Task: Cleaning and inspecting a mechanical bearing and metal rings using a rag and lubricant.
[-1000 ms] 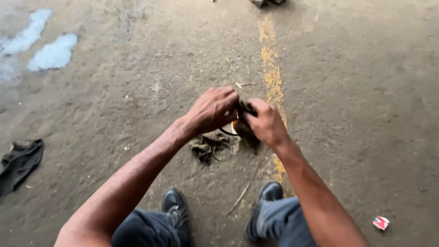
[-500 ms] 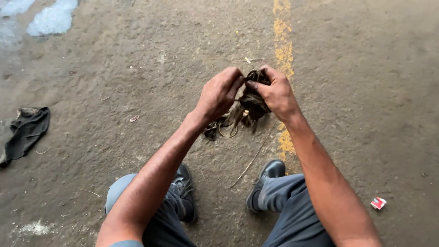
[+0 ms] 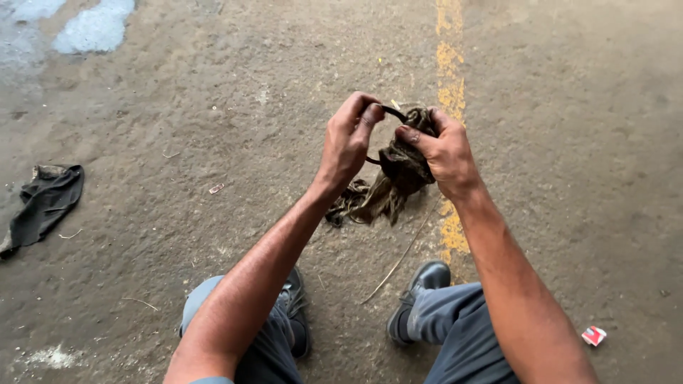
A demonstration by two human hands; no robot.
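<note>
Left hand: your left hand [image 3: 348,142] is closed in a pinch, thumb and fingertips gripping the thin black curved band [image 3: 390,112] that arches across to your other hand.
Right hand: your right hand [image 3: 442,151] is closed around the top of the frayed, dirty brown rag bundle [image 3: 400,171], thumb pressed on the cloth.
Rag bundle, position: held in the air between both hands, above the floor and forward of your knees, just left of the yellow line.
Rag bundle, long axis: runs from upper right, at your right hand, down to lower left; the bunched end points up into your grip, and the loose shredded tails [image 3: 356,205] hang down and left, under your left wrist.
Black band: a narrow arc at the top of the bundle, bridging the gap between the two hands; whether it is a ring or a strap cannot be told.
Floor: rough, grey-brown concrete floor [image 3: 213,128].
Yellow line: worn painted yellow stripe [image 3: 449,71], running away from you, passing behind your right hand.
Black cloth: crumpled black cloth [image 3: 43,203], lying flat, well apart at the far left.
Red scrap: small red-and-white wrapper [image 3: 593,335], on the floor beside your right leg.
Shoes: black leather shoes [image 3: 423,281], planted either side below the bundle.
Stick: thin pale twig [image 3: 398,259], lying between the shoes.
</note>
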